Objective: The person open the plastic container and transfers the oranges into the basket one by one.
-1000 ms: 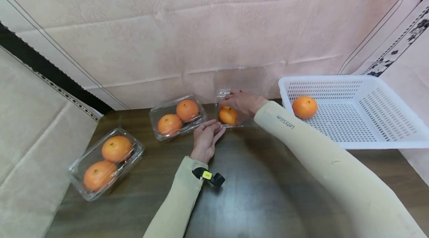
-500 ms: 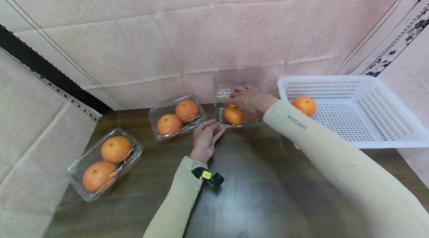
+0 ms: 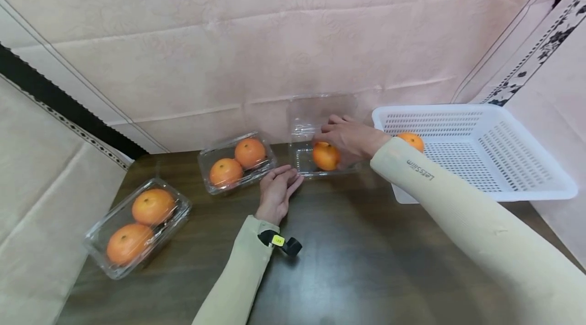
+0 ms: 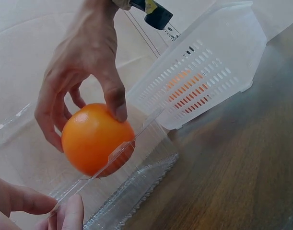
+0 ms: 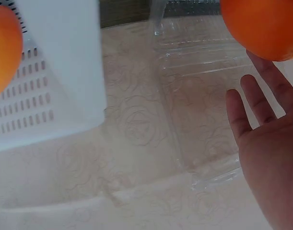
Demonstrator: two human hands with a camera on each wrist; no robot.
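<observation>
My right hand (image 3: 350,137) holds an orange (image 3: 326,157) at the open clear plastic clamshell box (image 3: 300,160). In the left wrist view, thumb and fingers of the right hand (image 4: 86,60) curl around the orange (image 4: 96,136), just behind the box's front rim. The box's lid (image 3: 320,109) stands up against the cloth behind. My left hand (image 3: 276,194) pinches the front left rim of the box, seen close in the left wrist view. The right wrist view shows the right hand (image 5: 275,139) below the orange (image 5: 266,26), which is cut off by the frame.
To the right stands a white perforated basket (image 3: 480,195) with one orange (image 3: 411,141), partly behind the sleeve. Two clear boxes, a near-left one (image 3: 103,236) and a middle one (image 3: 206,162), hold two oranges each. A cloth wall (image 3: 229,60) rises behind the dark wooden table (image 3: 348,254).
The right hand and its orange have shifted rightward in the open box. The left hand keeps its place at the rim. The head view has shifted slightly.
</observation>
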